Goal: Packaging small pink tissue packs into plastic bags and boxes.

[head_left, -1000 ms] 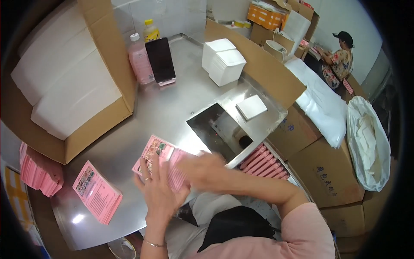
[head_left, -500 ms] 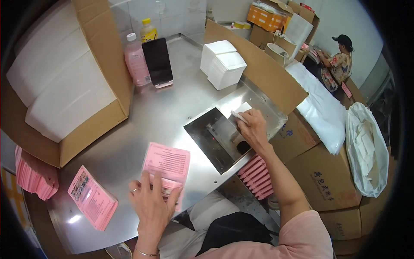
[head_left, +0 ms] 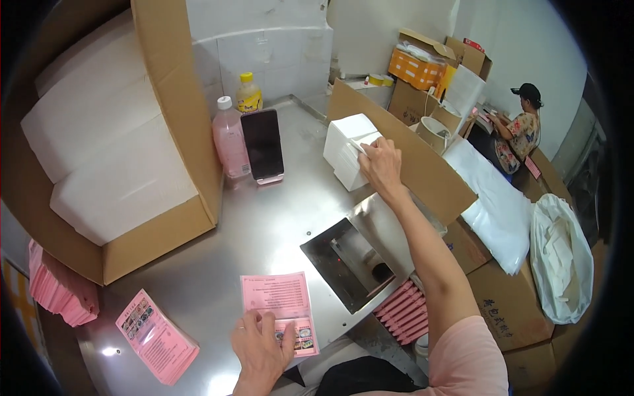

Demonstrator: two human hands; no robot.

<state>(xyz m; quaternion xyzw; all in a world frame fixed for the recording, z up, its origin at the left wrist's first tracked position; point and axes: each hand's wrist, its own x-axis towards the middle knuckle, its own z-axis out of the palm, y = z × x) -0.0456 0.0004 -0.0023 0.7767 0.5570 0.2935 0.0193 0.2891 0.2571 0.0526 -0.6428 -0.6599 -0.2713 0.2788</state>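
A pink printed packet (head_left: 277, 292), with small food pictures on its lower part, lies on the metal table near me. My left hand (head_left: 263, 350) rests on its lower left, fingers bent and apart, thumb out to the right; the palm hides one corner. Farther off to the right, my right hand (head_left: 383, 168) is at a block of folded white napkins (head_left: 345, 135). Its fingers are pinched on a thin white piece that looks like a folded napkin (head_left: 358, 146). The fingertips and part of the block are hidden behind the hand.
Left stands a carton (head_left: 152, 244) of white stacks; pink packets (head_left: 158, 338) lie before it. A phone (head_left: 262, 145) stands by a bottle (head_left: 229, 142). A rectangular opening (head_left: 347, 264) and a cardboard panel (head_left: 409, 158) lie right. A person (head_left: 522, 129) sits far right.
My right hand has moved from beside the rectangular opening away to the napkin block. My left hand has slid lower on the pink packet, uncovering its pictures. The whole view has shifted.
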